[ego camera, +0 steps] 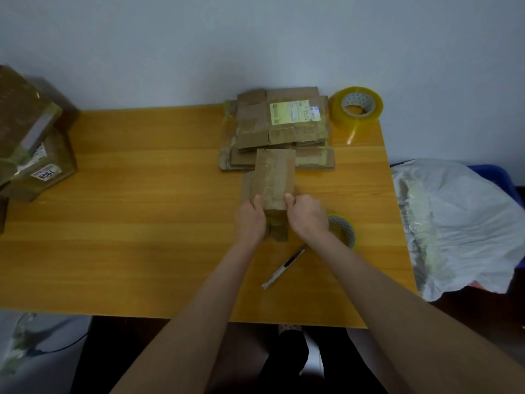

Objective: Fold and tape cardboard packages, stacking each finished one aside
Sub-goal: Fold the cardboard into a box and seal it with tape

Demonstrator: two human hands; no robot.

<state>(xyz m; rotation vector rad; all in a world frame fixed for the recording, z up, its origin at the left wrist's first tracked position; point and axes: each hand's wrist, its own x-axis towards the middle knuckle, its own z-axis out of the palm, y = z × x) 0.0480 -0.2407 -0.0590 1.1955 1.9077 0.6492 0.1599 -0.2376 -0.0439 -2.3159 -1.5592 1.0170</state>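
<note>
The cardboard package (272,177) rests on the desk (142,194), its long axis running straight away from the person and its far end reaching the flattened cardboard stack (281,129). The left hand (251,214) and right hand (305,213) flank its near end, equally close, with fingers (289,199) clamped on its sides. The stack's pale label is unreadable. A finished box (39,169) far left reads "7908".

A pale wall (255,38) is rising behind an orange wooden table (136,211); grey floor (51,373) is showing below it.
</note>
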